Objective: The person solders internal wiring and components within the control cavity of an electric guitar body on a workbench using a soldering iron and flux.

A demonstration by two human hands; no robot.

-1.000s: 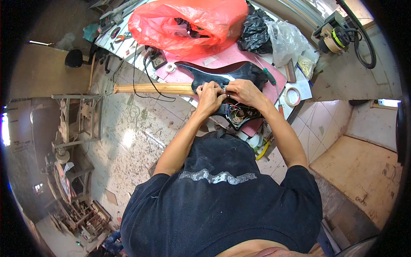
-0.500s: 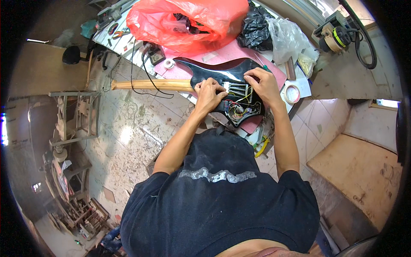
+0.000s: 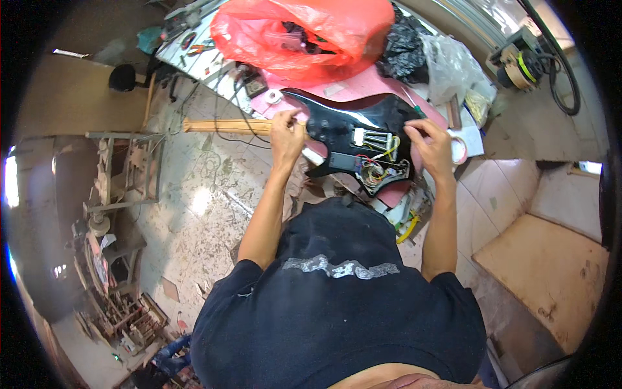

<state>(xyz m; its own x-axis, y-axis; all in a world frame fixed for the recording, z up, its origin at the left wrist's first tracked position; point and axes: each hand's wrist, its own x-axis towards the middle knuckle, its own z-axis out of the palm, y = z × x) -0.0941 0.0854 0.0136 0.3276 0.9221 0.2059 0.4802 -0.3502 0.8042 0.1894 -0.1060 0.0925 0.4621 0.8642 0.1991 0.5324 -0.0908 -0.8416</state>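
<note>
A black electric guitar [image 3: 330, 120] lies face down on a pink sheet [image 3: 303, 83], its light wooden neck [image 3: 227, 126] pointing left. Two cavities in its back are uncovered: one shows tremolo springs [image 3: 376, 140], the other a tangle of coloured wires [image 3: 376, 172]. A dark rectangular box [image 3: 345, 161] sits beside the wires. My left hand [image 3: 287, 139] is closed over the neck where it meets the body; what its fingertips hold, if anything, is hidden. At the body's right edge my right hand [image 3: 431, 146] has its fingers bent together in a pinch, their contents too small to make out.
Behind the guitar sit a large red plastic bag [image 3: 278, 55], a black bag [image 3: 405, 48] and a clear bag [image 3: 450, 68]. Tape rolls [image 3: 458, 150] lie near my right hand. Pliers [image 3: 201, 48] and a cable [image 3: 223, 84] are at the left. A power tool [image 3: 520, 67] stands at right.
My left hand has moved left, from the spring cavity to the neck joint, uncovering the springs and the dark box. My right hand stays by the body's right edge. The whole view has shifted slightly.
</note>
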